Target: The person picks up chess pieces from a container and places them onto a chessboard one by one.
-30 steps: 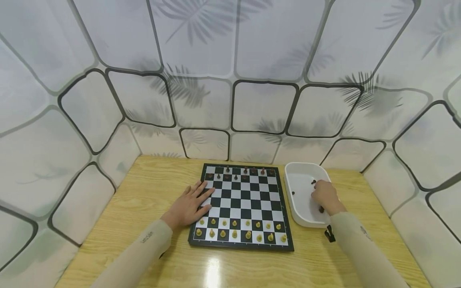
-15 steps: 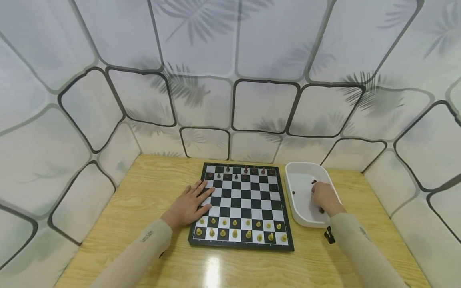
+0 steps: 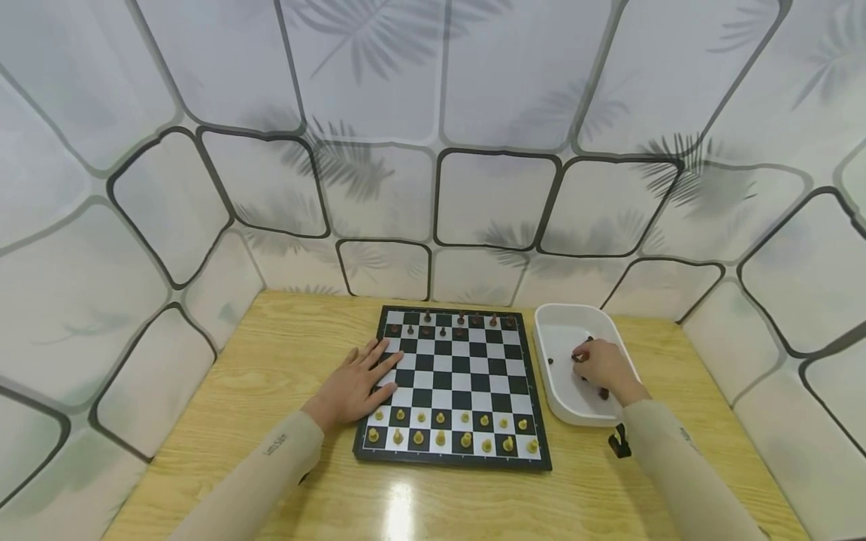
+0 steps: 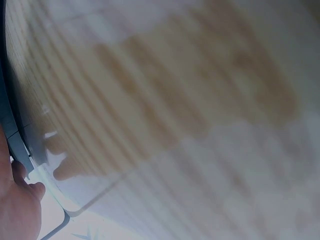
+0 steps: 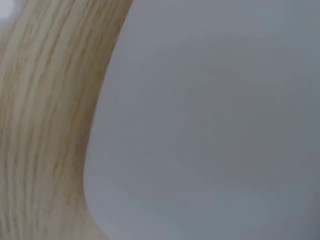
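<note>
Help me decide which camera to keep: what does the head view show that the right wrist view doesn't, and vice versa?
Only the head view: the chessboard, yellow pieces, dark pieces, left hand, right hand and patterned wall.
Only the right wrist view: no extra object, just a close look at a curved edge of the white tray.
Both: that tray and the wooden table.

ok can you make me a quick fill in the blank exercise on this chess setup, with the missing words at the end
1. The left hand rests on the chessboard's ____ side.
2. The yellow pieces stand in ____ rows.
3. The dark pieces on the chessboard stand along its ____ (near/far) side.
4. The right hand is inside the ____-coloured tray.

Missing words: left; two; far; white
</note>
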`<state>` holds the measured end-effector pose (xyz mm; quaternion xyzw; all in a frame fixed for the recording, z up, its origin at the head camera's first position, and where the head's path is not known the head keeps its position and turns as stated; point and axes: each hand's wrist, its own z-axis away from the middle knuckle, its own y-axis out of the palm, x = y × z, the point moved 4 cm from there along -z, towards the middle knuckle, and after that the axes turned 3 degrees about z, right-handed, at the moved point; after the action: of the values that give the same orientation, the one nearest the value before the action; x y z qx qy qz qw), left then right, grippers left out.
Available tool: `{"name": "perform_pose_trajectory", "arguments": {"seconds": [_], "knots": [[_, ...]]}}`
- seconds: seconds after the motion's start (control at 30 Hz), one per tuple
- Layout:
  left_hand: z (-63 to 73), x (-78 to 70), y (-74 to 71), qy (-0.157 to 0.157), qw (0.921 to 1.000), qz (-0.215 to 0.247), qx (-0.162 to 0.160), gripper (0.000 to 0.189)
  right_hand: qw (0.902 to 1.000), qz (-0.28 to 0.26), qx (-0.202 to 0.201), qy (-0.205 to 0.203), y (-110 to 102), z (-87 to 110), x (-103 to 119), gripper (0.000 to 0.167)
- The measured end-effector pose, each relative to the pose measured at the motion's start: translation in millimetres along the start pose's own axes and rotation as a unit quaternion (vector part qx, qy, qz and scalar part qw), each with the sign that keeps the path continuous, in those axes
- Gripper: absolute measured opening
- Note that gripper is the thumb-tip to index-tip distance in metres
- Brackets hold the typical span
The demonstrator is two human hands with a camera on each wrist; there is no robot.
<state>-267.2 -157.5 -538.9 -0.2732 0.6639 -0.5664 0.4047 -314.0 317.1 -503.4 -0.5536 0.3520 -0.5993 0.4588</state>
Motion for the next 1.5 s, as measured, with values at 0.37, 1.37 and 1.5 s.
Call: {"name": "perform_pose_trajectory", "arguments": {"seconds": [0.37,1.37,1.5], "knots": [[-1.2,-0.3,-2.8,0.003,1.0,0.001,0.001,0.068,0.9964,-0.082,-0.017,0.006,-4,-3.4,6,0.042],[-0.1,-0.8,-1.2,0.002,1.0,-0.002,0.002,0.068,0.9773,-0.146,-0.13,-0.082,-25,-9.4,57,0.028],[0.5,-1.5,-2.1,0.002,1.0,-0.001,0.001,0.068,0.976,-0.148,-0.135,-0.086,-27,-13.4,72,0.025]]}}
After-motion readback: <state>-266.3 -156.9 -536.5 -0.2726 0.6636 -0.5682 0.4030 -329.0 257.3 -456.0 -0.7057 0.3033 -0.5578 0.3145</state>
